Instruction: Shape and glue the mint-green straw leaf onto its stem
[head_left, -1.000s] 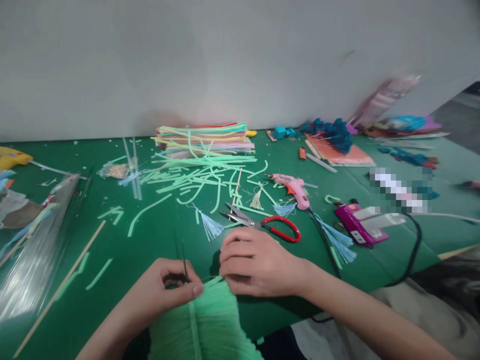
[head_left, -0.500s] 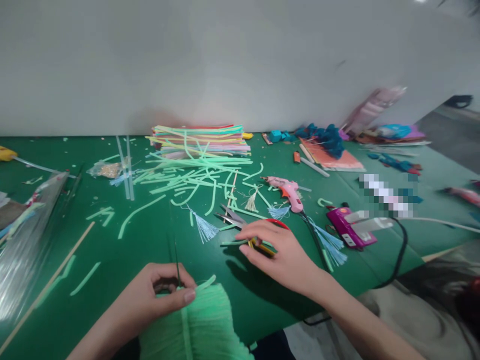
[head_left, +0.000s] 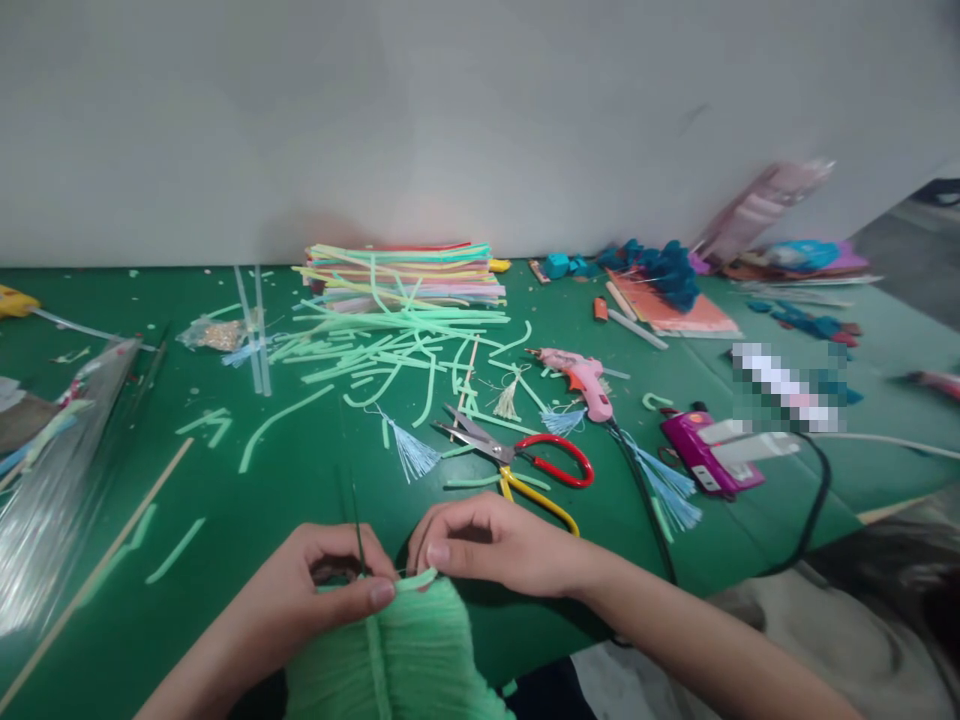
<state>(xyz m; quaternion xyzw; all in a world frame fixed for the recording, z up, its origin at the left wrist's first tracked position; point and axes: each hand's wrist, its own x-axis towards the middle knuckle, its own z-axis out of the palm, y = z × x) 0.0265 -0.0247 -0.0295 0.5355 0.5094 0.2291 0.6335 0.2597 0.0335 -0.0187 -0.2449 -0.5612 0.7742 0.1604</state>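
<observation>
Green matte tabletop (head_left: 300,480); both hands, left (head_left: 330,580) and right (head_left: 487,545), pinch a fluffy mint fringed piece (head_left: 405,650).

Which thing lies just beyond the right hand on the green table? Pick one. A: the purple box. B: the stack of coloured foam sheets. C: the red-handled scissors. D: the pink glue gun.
C: the red-handled scissors lie directly behind the right hand, nearer than the pink glue gun.
</observation>
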